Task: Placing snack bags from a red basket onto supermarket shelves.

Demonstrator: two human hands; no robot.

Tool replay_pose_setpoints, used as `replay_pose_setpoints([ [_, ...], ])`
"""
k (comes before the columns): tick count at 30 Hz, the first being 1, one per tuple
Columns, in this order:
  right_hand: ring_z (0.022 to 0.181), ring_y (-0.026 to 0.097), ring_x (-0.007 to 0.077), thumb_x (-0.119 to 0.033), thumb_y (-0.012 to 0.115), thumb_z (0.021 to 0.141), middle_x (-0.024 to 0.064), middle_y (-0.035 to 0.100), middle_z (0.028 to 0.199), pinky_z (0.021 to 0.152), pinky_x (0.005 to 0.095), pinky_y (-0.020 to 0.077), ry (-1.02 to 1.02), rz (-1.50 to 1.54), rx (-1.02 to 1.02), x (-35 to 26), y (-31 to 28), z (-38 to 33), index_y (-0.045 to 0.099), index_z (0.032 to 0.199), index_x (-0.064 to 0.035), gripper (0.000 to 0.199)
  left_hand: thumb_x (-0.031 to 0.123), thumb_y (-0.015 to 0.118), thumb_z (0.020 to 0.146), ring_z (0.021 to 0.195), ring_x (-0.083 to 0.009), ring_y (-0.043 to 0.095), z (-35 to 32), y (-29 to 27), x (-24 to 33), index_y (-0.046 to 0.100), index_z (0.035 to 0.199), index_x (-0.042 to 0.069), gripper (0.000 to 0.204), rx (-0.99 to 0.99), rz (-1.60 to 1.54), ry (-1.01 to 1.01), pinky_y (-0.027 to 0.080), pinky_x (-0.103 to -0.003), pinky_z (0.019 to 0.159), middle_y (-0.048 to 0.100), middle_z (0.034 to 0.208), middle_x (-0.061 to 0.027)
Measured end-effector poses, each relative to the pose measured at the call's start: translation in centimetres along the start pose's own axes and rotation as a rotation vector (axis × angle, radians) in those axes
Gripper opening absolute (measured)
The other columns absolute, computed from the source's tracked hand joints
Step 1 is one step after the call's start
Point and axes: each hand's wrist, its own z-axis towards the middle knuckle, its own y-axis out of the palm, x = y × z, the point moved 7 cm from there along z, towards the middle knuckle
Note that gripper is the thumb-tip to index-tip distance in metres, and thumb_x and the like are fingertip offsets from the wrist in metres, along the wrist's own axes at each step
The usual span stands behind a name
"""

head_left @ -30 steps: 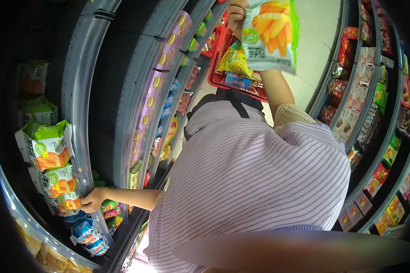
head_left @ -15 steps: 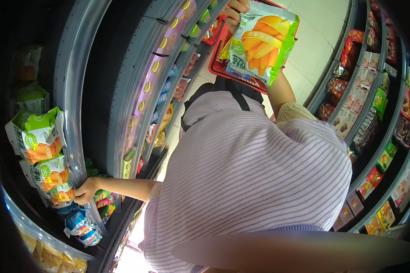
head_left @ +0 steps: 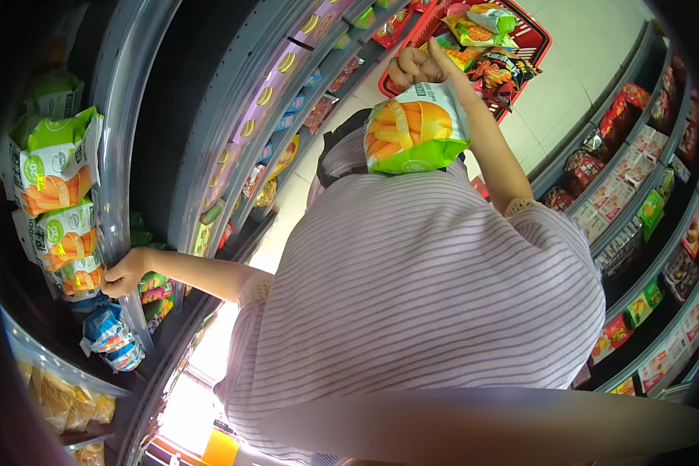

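Note:
My right hand [head_left: 418, 67] is closed on the edge of a snack bag [head_left: 413, 128], white and green with orange, stick-shaped food pictured on it. The bag hangs in front of my waist, near the red shopping basket [head_left: 542, 48]. At the left, the fingers of my left hand [head_left: 129, 272] are curled at the clear front edge of a shelf [head_left: 117, 225]. Beside that hand stands a row of similar green-and-white bags [head_left: 58, 179]. Just below it sits a blue-and-white packet [head_left: 113, 338].
Several snack packets [head_left: 485, 35] lie in the basket on the tiled floor [head_left: 590, 54]. Another shelf unit [head_left: 637, 202] with packaged goods lines the right side of the aisle. Yellowish packages [head_left: 62, 400] sit on a shelf at the lower left.
My right hand has brought the bag closer to my body and tilted it, so its green end points toward me. More of the basket's contents show. My left hand stays at the shelf edge.

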Motion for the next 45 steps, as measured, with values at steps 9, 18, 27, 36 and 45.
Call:
replay_pose_setpoints([
  [9,0.114,0.052,0.0239,-0.052,0.044,0.092,0.014,0.053,0.126,0.098,0.0311,0.0387,0.494,-1.229,-0.123,-1.0,0.2,-2.6,0.044,0.133,-0.0041,0.063,0.019,0.048,0.08,0.06,-0.0264,0.044,0.0,0.1,-0.5,0.051,0.063,0.002,0.025,0.001,-0.006,-0.007,0.037,-0.04,0.062,0.05,0.062,-0.0107],
  [18,0.13,0.035,0.0221,-0.05,0.072,0.071,0.0138,0.03,0.145,0.107,0.0317,0.0265,0.266,-0.97,-0.222,-1.2,2.6,-1.9,0.022,0.144,-0.0007,0.101,0.015,0.049,0.079,0.06,-0.023,0.042,0.1,0.1,-0.4,0.049,0.06,0.003,0.023,-0.002,-0.023,-0.02,0.036,-0.037,0.061,0.047,0.061,-0.0075],
  [27,0.121,0.045,0.0186,-0.026,0.083,0.057,0.0104,0.047,0.132,0.103,0.0304,0.033,0.146,-0.896,0.313,-3.4,2.3,-0.2,0.034,0.139,-0.002,0.098,0.013,0.048,0.079,0.059,-0.022,0.04,0.2,0.1,0.9,0.047,0.059,0.003,0.023,-0.003,-0.081,-0.007,0.035,-0.037,0.06,0.045,0.06,-0.007],
  [36,0.123,0.04,0.0176,-0.019,0.08,0.063,0.0099,0.042,0.134,0.102,0.0297,0.0324,0.372,-0.788,-0.029,0.2,4.1,0.1,0.03,0.139,-0.003,0.092,0.017,0.048,0.079,0.061,-0.0253,0.044,0.0,0.2,-0.7,0.051,0.064,0.002,0.022,-0.023,-0.023,-0.033,0.037,-0.04,0.062,0.049,0.063,-0.0105],
  [45,0.122,0.042,0.0197,-0.012,0.083,0.062,0.011,0.046,0.128,0.103,0.0305,0.0325,-0.195,-0.909,0.307,-5.2,5.8,2.5,0.032,0.136,-0.004,0.09,0.014,0.048,0.079,0.059,-0.0232,0.044,0.0,0.0,-0.6,0.049,0.06,0.002,0.023,-0.002,0.024,-0.048,0.037,-0.037,0.06,0.048,0.06,-0.008],
])
